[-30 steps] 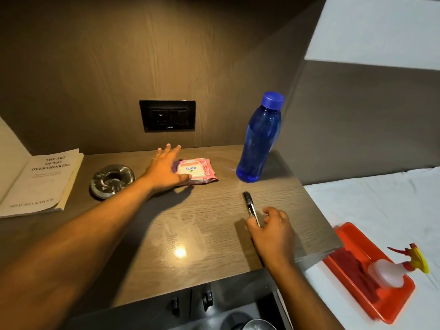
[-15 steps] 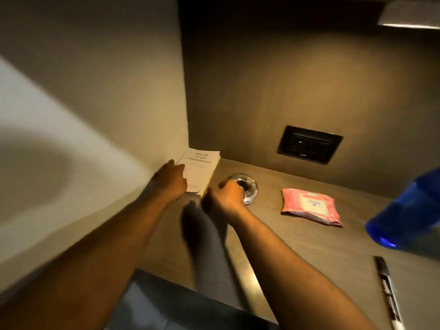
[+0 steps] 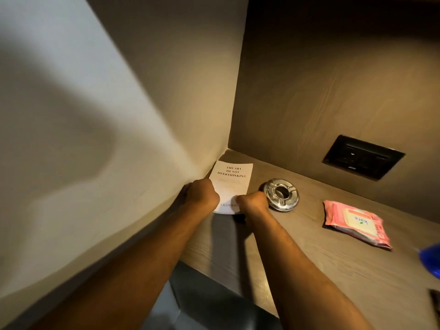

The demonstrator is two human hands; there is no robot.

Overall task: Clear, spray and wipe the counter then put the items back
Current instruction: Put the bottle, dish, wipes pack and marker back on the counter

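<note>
A white paperback book (image 3: 232, 178) lies in the back left corner of the wooden counter (image 3: 333, 265), against the pale side wall. My left hand (image 3: 202, 194) grips its near left edge and my right hand (image 3: 253, 203) grips its near right corner. Just right of my right hand sits a round metal ashtray (image 3: 282, 197). Farther right lies a pink pack of wet wipes (image 3: 357, 222). The base of a blue bottle (image 3: 432, 259) shows at the right edge, and the tip of a black pen (image 3: 435, 298) below it.
A black wall socket (image 3: 362, 156) is set in the wooden back panel. The pale wall (image 3: 95, 139) closes off the left side. A dark gap (image 3: 202, 301) runs below the counter's front edge.
Both hands left the wipes pack and the pen, reached left to the book and closed on its near edge. My view swung left, so the bottle and pen slid to the right edge.
</note>
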